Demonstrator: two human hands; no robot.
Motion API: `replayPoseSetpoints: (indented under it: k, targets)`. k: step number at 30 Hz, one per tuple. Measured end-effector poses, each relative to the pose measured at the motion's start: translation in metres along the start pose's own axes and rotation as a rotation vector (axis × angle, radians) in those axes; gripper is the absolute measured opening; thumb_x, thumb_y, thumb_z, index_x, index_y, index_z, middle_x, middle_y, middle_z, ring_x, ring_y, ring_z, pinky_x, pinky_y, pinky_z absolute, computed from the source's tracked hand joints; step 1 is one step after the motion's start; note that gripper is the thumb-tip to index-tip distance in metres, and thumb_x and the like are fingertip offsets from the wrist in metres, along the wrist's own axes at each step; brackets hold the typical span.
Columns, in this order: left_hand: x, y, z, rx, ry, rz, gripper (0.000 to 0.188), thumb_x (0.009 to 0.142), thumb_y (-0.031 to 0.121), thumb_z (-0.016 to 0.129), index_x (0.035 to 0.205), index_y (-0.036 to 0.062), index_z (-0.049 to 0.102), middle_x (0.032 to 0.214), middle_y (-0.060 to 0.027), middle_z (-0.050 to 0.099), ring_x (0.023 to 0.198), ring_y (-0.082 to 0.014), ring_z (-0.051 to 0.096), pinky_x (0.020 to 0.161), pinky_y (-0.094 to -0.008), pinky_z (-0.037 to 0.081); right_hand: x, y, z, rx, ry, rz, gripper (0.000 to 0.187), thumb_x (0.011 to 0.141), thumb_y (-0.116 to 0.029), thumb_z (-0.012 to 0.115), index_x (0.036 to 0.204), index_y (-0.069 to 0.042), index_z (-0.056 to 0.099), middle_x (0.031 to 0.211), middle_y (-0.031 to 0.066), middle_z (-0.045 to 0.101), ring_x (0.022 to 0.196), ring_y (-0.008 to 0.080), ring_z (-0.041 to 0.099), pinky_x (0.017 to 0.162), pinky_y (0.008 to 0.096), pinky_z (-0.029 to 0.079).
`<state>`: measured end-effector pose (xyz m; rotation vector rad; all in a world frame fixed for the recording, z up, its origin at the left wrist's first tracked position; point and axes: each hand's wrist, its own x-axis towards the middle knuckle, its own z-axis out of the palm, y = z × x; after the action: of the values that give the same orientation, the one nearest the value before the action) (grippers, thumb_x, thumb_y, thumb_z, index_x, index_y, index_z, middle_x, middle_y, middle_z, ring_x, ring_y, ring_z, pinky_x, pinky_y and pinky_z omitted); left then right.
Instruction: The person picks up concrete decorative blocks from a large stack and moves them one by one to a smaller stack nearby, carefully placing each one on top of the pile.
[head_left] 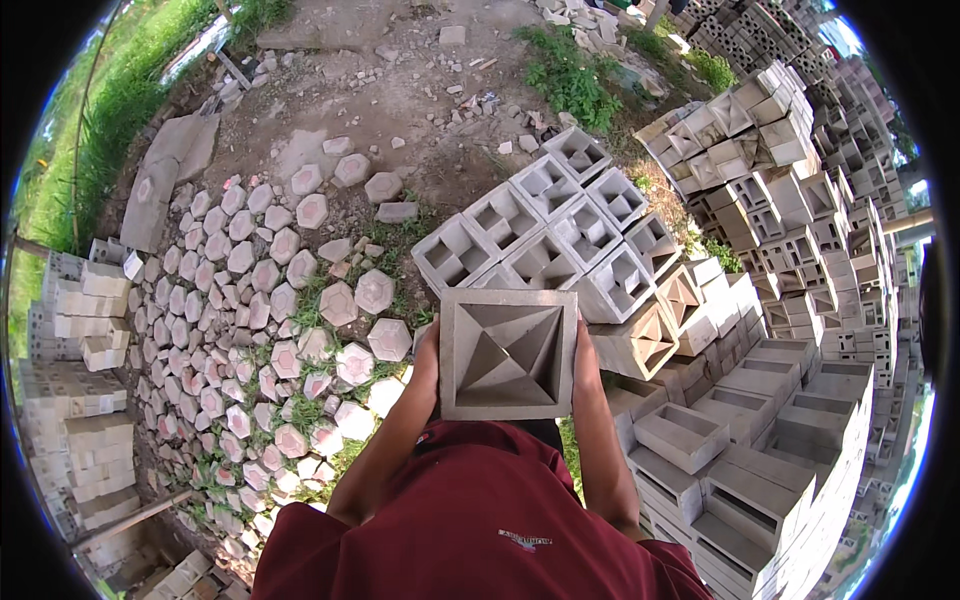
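A square grey concrete ventilation block [508, 355], its face recessed in slanting triangular facets, is held in front of my body. My left hand [428, 360] presses on its left side and my right hand [586, 358] on its right side. The fingers of both hands are partly hidden by the block. Just beyond it sits a group of square concrete blocks [545, 225] with pinwheel-like openings. Beside the held block on the right, a block with an X-shaped face [655, 338] stands against that group.
Rectangular hollow blocks [683, 432] are stacked at the right, with taller block stacks [740, 130] behind. Hexagonal pavers [265, 280] and rubble cover the ground at left. More pale blocks [95, 300] stand at the far left. A leafy plant [572, 75] grows at the back.
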<state>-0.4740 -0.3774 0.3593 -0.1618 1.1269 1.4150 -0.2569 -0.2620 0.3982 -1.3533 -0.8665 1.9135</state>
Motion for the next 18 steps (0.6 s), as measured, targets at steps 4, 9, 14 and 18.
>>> replayPoseSetpoints:
  k: [4,9,14,18]
  targets:
    - [0.034,0.001,0.024,-0.059,-0.008,-0.039,0.065,0.090,0.062,0.041,0.125,0.0094,0.055,0.113,-0.0098,0.061,0.099,-0.0241,0.059,0.089,-0.0359,0.047,0.038,-0.042,0.000,-0.049,-0.036,0.108,0.063,0.094,-0.051,0.044,0.129,0.001,0.052,0.125,0.0111,0.056,0.111,0.0193,0.054,0.097,0.0297,0.039]
    - [0.039,0.002,0.057,-0.206,0.051,-0.004,0.061,0.094,0.058,0.034,0.130,0.0114,0.050,0.122,-0.0090,0.057,0.108,-0.0263,0.056,0.095,-0.0422,0.044,0.085,-0.067,0.009,-0.330,-0.052,0.147,0.073,0.094,-0.059,0.034,0.129,0.003,0.051,0.123,0.0146,0.056,0.112,0.0215,0.054,0.096,0.0311,0.041]
    - [0.074,0.016,0.040,-0.337,0.013,-0.052,0.058,0.097,0.052,0.028,0.132,0.0113,0.048,0.126,-0.0099,0.055,0.113,-0.0283,0.054,0.098,-0.0437,0.043,0.156,-0.032,0.003,-0.277,-0.130,0.167,0.077,0.093,-0.061,0.033,0.128,0.005,0.050,0.126,0.0162,0.055,0.117,0.0230,0.051,0.099,0.0323,0.038]
    - [0.113,0.025,0.011,-0.354,0.035,-0.048,0.056,0.097,0.049,0.026,0.133,0.0105,0.045,0.128,-0.0098,0.053,0.116,-0.0280,0.052,0.100,-0.0438,0.041,0.196,-0.020,0.041,-0.587,-0.050,0.076,0.076,0.094,-0.060,0.034,0.128,0.005,0.050,0.127,0.0173,0.054,0.118,0.0242,0.049,0.102,0.0326,0.035]
